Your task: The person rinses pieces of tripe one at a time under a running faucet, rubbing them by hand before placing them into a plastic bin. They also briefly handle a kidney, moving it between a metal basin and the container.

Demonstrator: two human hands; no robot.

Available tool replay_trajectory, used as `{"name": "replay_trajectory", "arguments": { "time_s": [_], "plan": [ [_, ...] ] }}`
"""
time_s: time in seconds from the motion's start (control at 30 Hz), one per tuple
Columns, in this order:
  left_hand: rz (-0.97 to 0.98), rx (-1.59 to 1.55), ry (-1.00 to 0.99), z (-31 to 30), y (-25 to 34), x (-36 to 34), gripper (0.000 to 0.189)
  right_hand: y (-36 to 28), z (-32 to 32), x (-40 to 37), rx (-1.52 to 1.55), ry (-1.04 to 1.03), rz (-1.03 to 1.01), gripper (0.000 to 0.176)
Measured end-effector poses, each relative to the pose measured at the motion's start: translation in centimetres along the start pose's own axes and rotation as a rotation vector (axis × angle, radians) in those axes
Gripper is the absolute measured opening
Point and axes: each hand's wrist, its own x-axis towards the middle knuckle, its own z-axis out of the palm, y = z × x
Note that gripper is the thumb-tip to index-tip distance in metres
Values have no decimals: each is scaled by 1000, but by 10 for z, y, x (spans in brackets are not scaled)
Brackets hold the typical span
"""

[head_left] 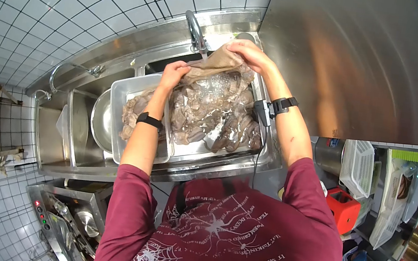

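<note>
A brown-grey piece of tripe (pixel 213 64) is stretched between my two hands near the faucet (pixel 195 32). My left hand (pixel 173 74) pinches its left end, and my right hand (pixel 250 55) grips its upper right end. Beneath it, many similar wet tripe pieces (pixel 211 112) lie in water in a large basin (pixel 184 154). Water seems to run from the spout onto the stretched piece. To the left, under my left forearm, a translucent plastic bin (pixel 114 140) holds more brownish pieces (pixel 135 111).
A round metal bowl (pixel 102 120) sits in the sink left of the bin. Another faucet (pixel 54 78) stands farther left. A steel panel (pixel 348 65) rises at the right. A red container (pixel 343 209) and white plastic baskets (pixel 359 166) are at lower right.
</note>
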Motion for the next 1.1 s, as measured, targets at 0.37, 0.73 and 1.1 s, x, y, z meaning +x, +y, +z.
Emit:
{"name": "replay_trajectory", "arguments": {
  "time_s": [0.37,0.73,1.1],
  "plan": [
    [-78,34,-60,-27,64,-10,29,36,1,17,-274,22,-97,22],
    [-110,-156,-85,-41,82,-23,28,99,35,30,295,80,101,14],
    [-102,-251,-174,-41,65,-28,18,94,42,8,664,110,-79,15]
  ]
}}
